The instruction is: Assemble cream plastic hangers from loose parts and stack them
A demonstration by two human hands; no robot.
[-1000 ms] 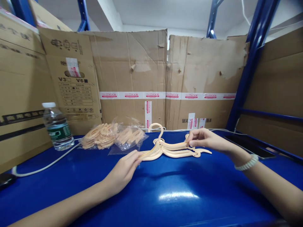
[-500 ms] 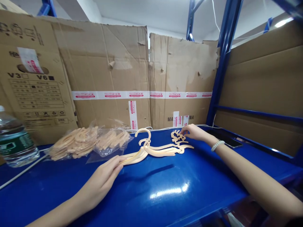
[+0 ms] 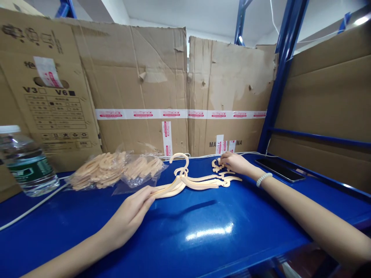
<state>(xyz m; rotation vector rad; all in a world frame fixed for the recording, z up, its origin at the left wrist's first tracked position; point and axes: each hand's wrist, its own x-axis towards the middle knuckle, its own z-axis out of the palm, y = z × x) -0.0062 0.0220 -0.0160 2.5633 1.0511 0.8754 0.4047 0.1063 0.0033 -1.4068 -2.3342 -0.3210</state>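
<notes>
My left hand [image 3: 142,202] is closed round the left end of several cream clothes hangers [image 3: 203,184], stacked together with their hooks upward. The hangers' right ends reach toward a small heap of cream curved pieces [image 3: 216,166] on the blue shelf [image 3: 162,239]. Over that heap is my right hand [image 3: 234,161], a pale bracelet at its wrist. Its fingers are bent and drawn together among the pieces; whatever they grip is hidden behind them. Behind my left hand lie clear plastic bags [image 3: 100,170] filled with more cream pieces.
A water bottle [image 3: 30,166] stands at the far left beside a white cable [image 3: 37,204]. Cardboard sheets [image 3: 139,85] line the back. A dark phone [image 3: 279,170] lies behind my right forearm, near a blue post [image 3: 278,88].
The view has shifted slightly, so the scene sits a little further right. My right hand has moved slightly left, deeper over the heap of pieces. My left hand keeps its grip on the hangers.
</notes>
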